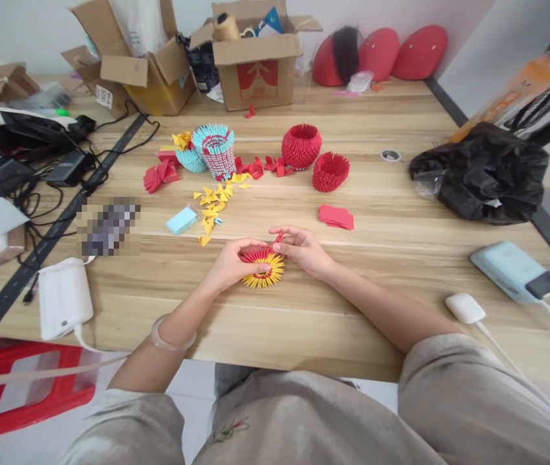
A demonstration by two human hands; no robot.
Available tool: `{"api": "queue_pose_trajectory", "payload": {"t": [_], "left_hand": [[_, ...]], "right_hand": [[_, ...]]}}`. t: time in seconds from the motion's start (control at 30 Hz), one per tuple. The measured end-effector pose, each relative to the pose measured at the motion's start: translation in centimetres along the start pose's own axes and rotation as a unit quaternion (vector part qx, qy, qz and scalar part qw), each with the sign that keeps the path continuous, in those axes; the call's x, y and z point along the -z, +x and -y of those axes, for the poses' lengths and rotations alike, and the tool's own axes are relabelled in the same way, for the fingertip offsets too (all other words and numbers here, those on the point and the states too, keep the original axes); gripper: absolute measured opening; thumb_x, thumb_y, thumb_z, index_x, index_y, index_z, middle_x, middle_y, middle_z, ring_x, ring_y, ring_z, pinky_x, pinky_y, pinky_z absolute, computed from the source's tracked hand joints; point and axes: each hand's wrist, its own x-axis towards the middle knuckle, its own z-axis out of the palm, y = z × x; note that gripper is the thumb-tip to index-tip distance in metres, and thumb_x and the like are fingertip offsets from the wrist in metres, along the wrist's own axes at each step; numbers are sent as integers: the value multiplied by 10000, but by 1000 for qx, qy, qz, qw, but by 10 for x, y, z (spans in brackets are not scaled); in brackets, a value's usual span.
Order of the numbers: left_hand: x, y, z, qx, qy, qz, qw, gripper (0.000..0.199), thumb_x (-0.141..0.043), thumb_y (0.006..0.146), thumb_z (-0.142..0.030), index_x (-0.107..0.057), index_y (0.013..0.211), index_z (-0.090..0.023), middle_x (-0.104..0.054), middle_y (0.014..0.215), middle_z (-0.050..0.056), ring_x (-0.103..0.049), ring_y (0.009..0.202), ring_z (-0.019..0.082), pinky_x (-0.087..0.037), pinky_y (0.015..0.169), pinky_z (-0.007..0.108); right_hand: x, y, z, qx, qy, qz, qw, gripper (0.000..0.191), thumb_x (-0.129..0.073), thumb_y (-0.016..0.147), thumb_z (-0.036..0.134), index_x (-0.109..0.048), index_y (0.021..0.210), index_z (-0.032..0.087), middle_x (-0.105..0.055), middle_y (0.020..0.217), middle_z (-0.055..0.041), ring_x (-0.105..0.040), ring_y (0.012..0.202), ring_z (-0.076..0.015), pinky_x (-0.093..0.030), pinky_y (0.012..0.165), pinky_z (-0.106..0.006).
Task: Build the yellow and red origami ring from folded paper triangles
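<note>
A ring of folded paper pieces (275,274), yellow with red pieces along its far side, is on or just above the table near its front edge. My left hand (236,263) grips the ring's left side, thumb across the middle and fingers behind. My right hand (306,248) pinches a small red folded paper piece (278,239) at the ring's far right edge. Loose yellow folded pieces (212,210) lie beyond my left hand. A stack of red paper slips (336,217) lies beyond my right hand, and a light blue paper stack (182,220) sits to the left.
Two red paper vases (302,147) and a blue-and-red one (219,155) stand farther back. Cardboard boxes (258,77) line the wall. A black plastic bag (483,174), a tape roll (391,155) and a blue power bank (512,271) are right. Cables and a white power bank (65,298) lie left.
</note>
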Motion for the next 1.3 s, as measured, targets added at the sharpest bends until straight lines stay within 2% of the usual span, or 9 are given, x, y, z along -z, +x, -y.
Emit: {"api": "queue_pose_trajectory", "payload": {"t": [0.2, 0.37, 0.47, 0.67, 0.9, 1.1, 1.3], "left_hand": [[-4, 1, 5, 33, -44, -23, 998, 475, -849, 470, -269, -694, 892, -116, -727, 793, 57, -660, 697, 178, -538, 750, 339], [-7, 1, 8, 26, -68, -39, 997, 467, -855, 459, -261, -707, 877, -114, -730, 793, 60, -663, 700, 182, -540, 748, 339], [-7, 2, 8, 15, -76, -37, 996, 456, -851, 472, -267, -711, 880, -116, -733, 800, 61, -663, 703, 178, -537, 740, 324], [-4, 3, 6, 2, -74, -28, 997, 419, -829, 527, -305, -718, 887, -123, -736, 844, 71, -667, 737, 179, -527, 747, 305], [-3, 1, 4, 28, -34, -45, 998, 423, -827, 521, -344, -713, 863, -121, -731, 802, 71, -666, 733, 196, -527, 748, 327], [-6, 4, 5, -15, -93, -60, 994, 447, -788, 587, -362, -693, 962, -137, -716, 966, 87, -652, 889, 212, -510, 832, 338], [-6, 3, 4, -12, -99, -44, 994, 423, -831, 514, -321, -695, 865, -128, -718, 914, 75, -657, 819, 198, -524, 791, 325]], "right_hand": [[1, -3, 2, 46, -61, 29, 997, 391, -761, 645, 293, -594, 980, 182, -641, 662, 30, -588, 617, -102, -461, 634, -249], [-3, -6, 0, 105, -123, 27, 986, 355, -736, 677, 273, -595, 990, 184, -631, 707, 13, -590, 668, -116, -473, 666, -269], [-4, -7, -1, 117, -139, 20, 983, 344, -727, 688, 286, -599, 990, 185, -630, 721, 6, -595, 680, -123, -478, 684, -282], [-3, -4, -4, 95, -87, 11, 992, 393, -753, 653, 315, -617, 1000, 190, -628, 664, 23, -587, 626, -118, -475, 647, -279], [5, 2, 4, 115, -2, -76, 990, 430, -764, 644, 301, -604, 1033, 208, -668, 695, 25, -613, 689, -118, -464, 689, -267], [2, 0, 4, 39, 53, -45, 997, 456, -784, 613, 291, -588, 1018, 215, -671, 672, 28, -600, 634, -110, -430, 598, -237], [0, -1, 5, 14, 74, -38, 996, 409, -780, 617, 295, -597, 970, 200, -677, 712, 19, -603, 648, -102, -417, 603, -229]]}}
